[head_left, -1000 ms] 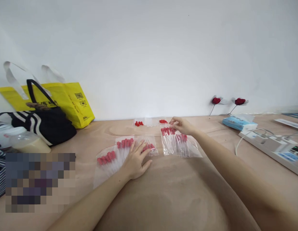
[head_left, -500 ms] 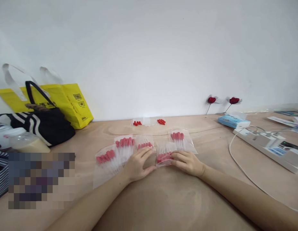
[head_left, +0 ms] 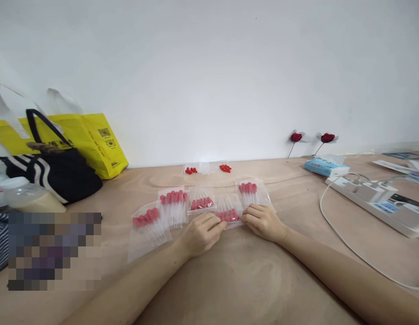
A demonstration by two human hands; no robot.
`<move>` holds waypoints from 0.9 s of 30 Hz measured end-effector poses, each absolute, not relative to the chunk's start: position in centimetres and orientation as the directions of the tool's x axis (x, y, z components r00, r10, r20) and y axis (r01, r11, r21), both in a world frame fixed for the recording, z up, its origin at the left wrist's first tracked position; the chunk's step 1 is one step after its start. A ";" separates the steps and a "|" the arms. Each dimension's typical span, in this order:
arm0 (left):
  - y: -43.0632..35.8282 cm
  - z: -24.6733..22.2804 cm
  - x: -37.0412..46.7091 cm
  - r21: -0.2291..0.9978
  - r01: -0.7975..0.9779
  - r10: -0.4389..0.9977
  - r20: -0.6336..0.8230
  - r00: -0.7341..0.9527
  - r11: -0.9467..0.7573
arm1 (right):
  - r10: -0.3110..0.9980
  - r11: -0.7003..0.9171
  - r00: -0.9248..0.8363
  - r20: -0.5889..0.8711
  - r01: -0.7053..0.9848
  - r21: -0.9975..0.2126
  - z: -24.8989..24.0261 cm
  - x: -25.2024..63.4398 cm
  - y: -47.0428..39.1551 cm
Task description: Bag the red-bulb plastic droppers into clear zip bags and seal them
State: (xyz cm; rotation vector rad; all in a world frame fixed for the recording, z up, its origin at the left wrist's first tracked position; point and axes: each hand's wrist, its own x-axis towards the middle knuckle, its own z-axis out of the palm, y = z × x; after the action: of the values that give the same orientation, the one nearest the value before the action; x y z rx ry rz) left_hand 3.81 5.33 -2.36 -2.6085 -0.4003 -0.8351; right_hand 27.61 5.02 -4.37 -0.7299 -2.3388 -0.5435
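Note:
Several clear zip bags of red-tipped droppers lie on the table (head_left: 250,280). One bag (head_left: 229,215) is between my hands, its red tips towards me. My left hand (head_left: 203,232) has its fingers pinched at that bag's near left corner. At the near right corner, my right hand (head_left: 263,221) closes its curled fingers on the same bag. Just beyond my left hand is another bag (head_left: 202,202). Two more bags, a middle one (head_left: 174,207) and an outer one (head_left: 148,225), lie to the left. Behind my right hand rests a further bag (head_left: 252,192).
By the wall lie small bags with red pieces (head_left: 191,170). A yellow bag (head_left: 94,144), a black bag (head_left: 67,176) and a bottle (head_left: 36,196) stand left. On the right are a blue tissue pack (head_left: 326,167), a power strip (head_left: 382,205) with a white cable, and two red flowers (head_left: 296,137).
My left hand has moved off the upper bag, down and right to the corner of the bag between my hands, and its fingers have closed. The view has shifted slightly.

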 end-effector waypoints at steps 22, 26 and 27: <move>7.4 -2.2 3.0 -0.502 0.240 -0.123 0.586 0.801 -0.831 | 0.028 0.666 -0.812 0.582 0.450 0.595 -3.5 28.3 4.4; 7.5 -2.5 2.9 -0.475 0.257 -0.099 0.603 0.791 -0.841 | 0.081 0.680 -0.800 0.595 0.481 0.554 -3.8 28.3 4.5; 7.5 -2.5 2.9 -0.465 0.270 -0.086 0.613 0.785 -0.843 | 0.094 0.681 -0.790 0.606 0.495 0.539 -3.9 28.3 4.6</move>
State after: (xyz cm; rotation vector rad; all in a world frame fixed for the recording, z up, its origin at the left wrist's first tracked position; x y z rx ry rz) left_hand 2.88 7.48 -2.51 -2.4290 -0.1367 -0.8704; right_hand 28.31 4.58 -3.87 -0.4520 -2.3467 -0.9717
